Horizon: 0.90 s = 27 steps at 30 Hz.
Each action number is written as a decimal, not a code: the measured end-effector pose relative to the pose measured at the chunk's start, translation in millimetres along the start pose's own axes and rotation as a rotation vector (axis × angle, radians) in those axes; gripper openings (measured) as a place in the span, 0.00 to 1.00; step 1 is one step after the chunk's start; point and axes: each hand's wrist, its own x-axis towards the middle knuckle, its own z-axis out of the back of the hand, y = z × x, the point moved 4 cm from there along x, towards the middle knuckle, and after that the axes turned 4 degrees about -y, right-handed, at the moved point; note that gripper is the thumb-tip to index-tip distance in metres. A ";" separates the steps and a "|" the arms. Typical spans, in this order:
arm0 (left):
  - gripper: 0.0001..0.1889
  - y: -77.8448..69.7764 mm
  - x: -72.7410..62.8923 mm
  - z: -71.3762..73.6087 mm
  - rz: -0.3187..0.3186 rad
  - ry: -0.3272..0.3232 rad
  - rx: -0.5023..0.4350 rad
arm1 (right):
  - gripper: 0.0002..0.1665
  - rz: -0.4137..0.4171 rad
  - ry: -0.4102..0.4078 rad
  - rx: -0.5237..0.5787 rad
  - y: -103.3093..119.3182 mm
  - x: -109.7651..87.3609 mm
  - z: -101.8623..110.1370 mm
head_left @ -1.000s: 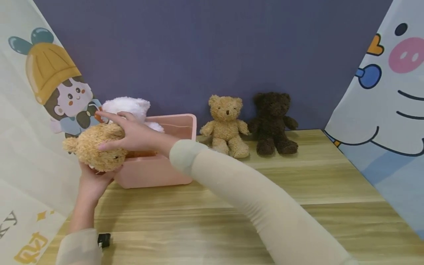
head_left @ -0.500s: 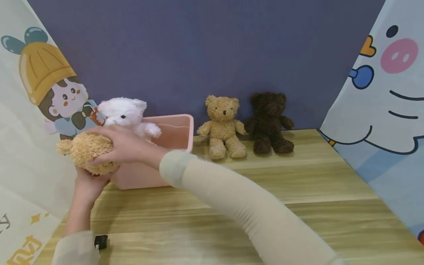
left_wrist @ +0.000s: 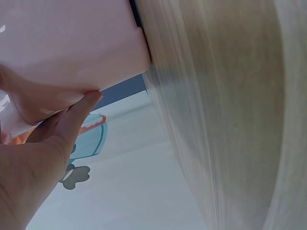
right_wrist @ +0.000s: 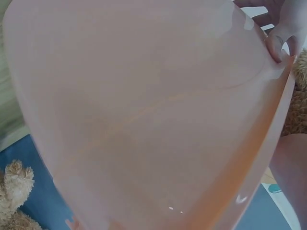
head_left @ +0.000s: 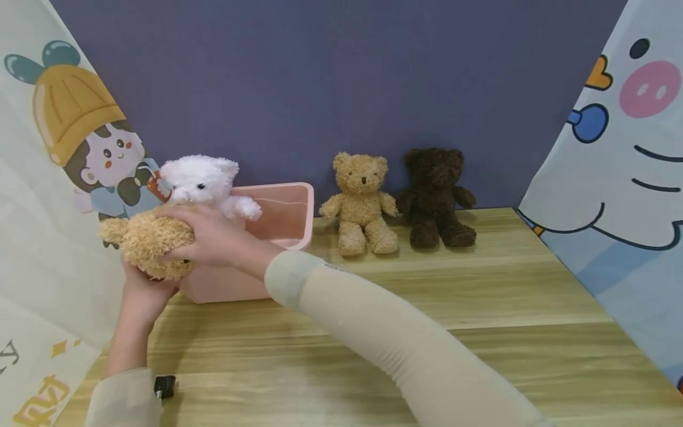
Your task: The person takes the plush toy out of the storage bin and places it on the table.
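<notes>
In the head view, my right hand (head_left: 210,237) grips the head of a curly light-brown teddy bear (head_left: 152,240) at the left end of a pink bin (head_left: 235,284). Its body is hidden from view. Below that bear is my left hand (head_left: 146,290), close against the bin's corner. In the left wrist view its thumb presses the pink wall (left_wrist: 72,57); the right wrist view has thumb and finger (right_wrist: 283,36) pinching the rim. A white teddy bear (head_left: 203,178) sits upright in the bin, partly behind my right hand.
A tan teddy bear (head_left: 363,201) and a dark brown teddy bear (head_left: 437,198) sit side by side against the dark back wall, right of the bin. On the wooden table (head_left: 373,356), a small black object (head_left: 165,386) lies beside my left sleeve. Printed panels flank both sides.
My right hand has dropped slightly and drawn its fingers in on the light-brown bear's head, uncovering the white bear's face. The left hand stays by the bin's corner.
</notes>
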 end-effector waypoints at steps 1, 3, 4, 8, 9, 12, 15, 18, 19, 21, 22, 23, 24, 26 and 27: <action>0.54 0.0 0.2 0.2 -0.001 -0.001 -0.003 | 0.50 -0.005 0.001 -0.002 -0.1 -0.1 0.1; 0.54 0.0 0.4 0.4 -0.001 -0.001 -0.002 | 0.50 -0.009 0.001 0.002 -0.2 -0.5 0.2; 0.54 -0.2 0.2 0.5 0.003 0.000 -0.002 | 0.50 -0.015 0.002 0.007 -0.3 -1.0 0.4; 0.54 -2.1 1.6 -0.4 0.006 0.006 0.005 | 0.50 -0.022 -0.009 0.018 -0.8 -2.6 1.4; 0.53 -2.6 2.0 -0.7 0.006 0.007 0.006 | 0.50 -0.018 -0.015 0.017 -0.7 -3.2 1.9; 0.53 -2.8 3.3 -1.1 0.013 -0.001 0.013 | 0.50 0.015 -0.047 0.008 0.7 -5.8 3.1; 0.54 -2.8 2.7 -1.0 0.021 -0.006 0.017 | 0.48 0.037 -0.087 0.025 2.0 -11.3 4.3; 0.54 -2.9 1.0 -0.6 0.043 0.005 0.021 | 0.47 0.015 -0.125 0.081 1.4 -18.8 5.7; 0.53 -2.8 -0.1 -0.3 0.057 0.012 0.024 | 0.46 0.015 -0.145 0.103 1.4 -21.2 6.5; 0.52 -2.4 -1.9 0.0 0.089 0.030 0.007 | 0.46 0.014 -0.194 0.143 0.4 -25.7 8.4; 0.52 -2.1 -2.6 -0.2 0.105 0.039 -0.008 | 0.45 0.005 -0.211 0.170 -0.7 -28.1 9.6; 0.52 -1.7 -3.2 -0.7 0.119 0.046 -0.019 | 0.45 0.008 -0.234 0.193 -2.0 -30.2 11.4; 0.51 -1.2 -3.7 -1.2 0.132 0.055 -0.036 | 0.45 0.008 -0.256 0.218 -3.7 -32.1 13.1; 0.51 -0.4 -4.6 -2.1 0.149 0.065 -0.070 | 0.44 0.003 -0.302 0.265 -7.0 -35.9 17.6; 0.51 -0.1 -5.2 -2.5 0.155 0.060 -0.079 | 0.44 -0.009 -0.321 0.291 -8.7 -37.8 20.1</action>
